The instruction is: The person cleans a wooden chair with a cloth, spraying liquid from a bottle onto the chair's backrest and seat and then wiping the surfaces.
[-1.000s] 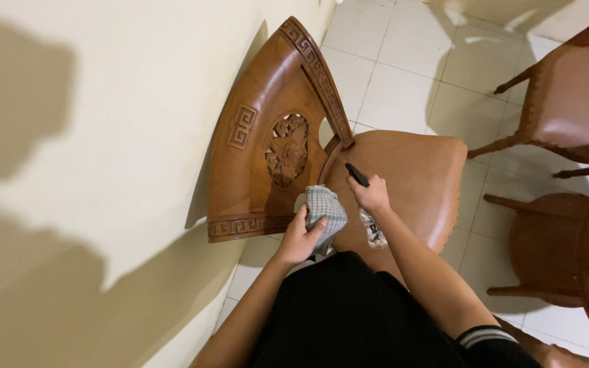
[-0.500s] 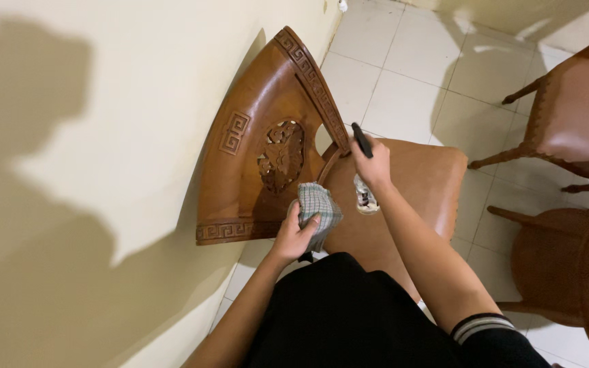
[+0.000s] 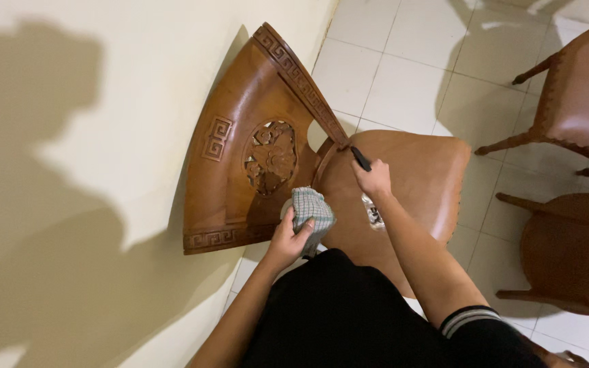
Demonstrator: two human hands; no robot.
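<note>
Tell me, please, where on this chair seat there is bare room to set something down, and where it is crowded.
The brown seat is bare on its far half, between the right hand and the edge toward the tiled floor. It is crowded near the carved backrest, where the left hand presses a checked cloth and the right hand holds a dark tool.

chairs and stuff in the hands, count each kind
wooden chairs: 3, one by the wall, one top right, one right
checked cloth: 1, left hand
black spray bottle: 1, right hand
total: 5
</note>
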